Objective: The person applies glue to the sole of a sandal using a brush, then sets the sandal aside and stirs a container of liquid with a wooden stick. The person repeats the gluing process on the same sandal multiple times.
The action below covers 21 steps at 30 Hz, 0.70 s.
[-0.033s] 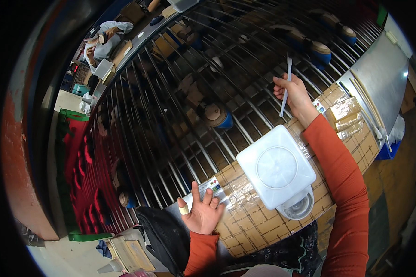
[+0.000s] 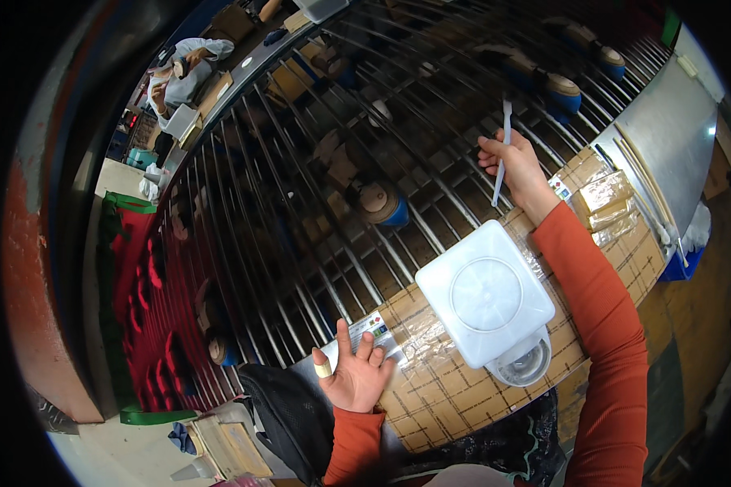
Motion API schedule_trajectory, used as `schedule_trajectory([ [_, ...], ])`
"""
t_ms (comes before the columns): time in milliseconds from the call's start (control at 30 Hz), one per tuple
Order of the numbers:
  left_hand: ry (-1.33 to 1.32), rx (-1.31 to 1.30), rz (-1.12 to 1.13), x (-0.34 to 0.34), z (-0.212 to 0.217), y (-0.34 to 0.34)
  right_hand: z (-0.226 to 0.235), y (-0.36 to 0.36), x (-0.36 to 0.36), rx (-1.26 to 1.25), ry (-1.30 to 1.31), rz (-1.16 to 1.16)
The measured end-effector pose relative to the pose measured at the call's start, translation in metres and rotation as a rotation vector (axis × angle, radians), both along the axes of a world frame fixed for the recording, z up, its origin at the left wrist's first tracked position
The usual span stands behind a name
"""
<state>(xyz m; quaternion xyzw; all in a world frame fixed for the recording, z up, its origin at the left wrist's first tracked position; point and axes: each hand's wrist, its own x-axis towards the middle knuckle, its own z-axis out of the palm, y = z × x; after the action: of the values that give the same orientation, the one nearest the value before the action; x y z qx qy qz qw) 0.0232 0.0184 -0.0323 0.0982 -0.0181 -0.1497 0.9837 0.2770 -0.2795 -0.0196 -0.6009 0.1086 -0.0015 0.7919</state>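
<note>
the thin white plastic tool stands nearly upright over the far edge of the cardboard-covered bench, where the card gives way to the long metal rods. its forked top points away from the person and its lower end hangs below the fist. it sits exactly where the other picture of this same instant has it, and neither hand has shifted either, so the work reads as paused in mid-hold with no step newly finished.

the right hand is closed round the tool's middle. its fingers are curled in and pressed together, and the thumb side is hidden. the orange sleeve runs back along the bench's right edge.

the left hand lies palm up at the bench's near left corner. its fingers are spread and loose and hold nothing, and a pale plaster wraps the thumb. its fingertips come close to a small printed label stuck on the card.

between the two hands, about mid-bench, a white square lidded box rests partly over a clear round tub. beyond them brown spools with blue ends sit among the rods. a black bag lies just beside the left wrist, and a grey metal sheet lines the bench's far right corner.
</note>
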Motion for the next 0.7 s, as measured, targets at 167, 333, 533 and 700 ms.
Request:
schedule_trajectory([
  [167,0.009,-0.026,0.003,0.001,0.0,-0.002,0.018,-0.008,0.024,-0.341,-0.002,0.088],
  [333,0.012,-0.04,-0.003,0.007,0.0,-0.001,0.053,-0.09,0.139,-1.178,-0.377,0.035],
  [533,0.011,-0.014,-0.015,0.007,-0.001,0.0,0.03,-0.148,0.203,-1.728,-0.351,0.348],
  [700,0.048,-0.072,0.017,0.008,0.001,-0.003,0.014,-0.14,0.214,-1.632,-0.3,0.284],
])
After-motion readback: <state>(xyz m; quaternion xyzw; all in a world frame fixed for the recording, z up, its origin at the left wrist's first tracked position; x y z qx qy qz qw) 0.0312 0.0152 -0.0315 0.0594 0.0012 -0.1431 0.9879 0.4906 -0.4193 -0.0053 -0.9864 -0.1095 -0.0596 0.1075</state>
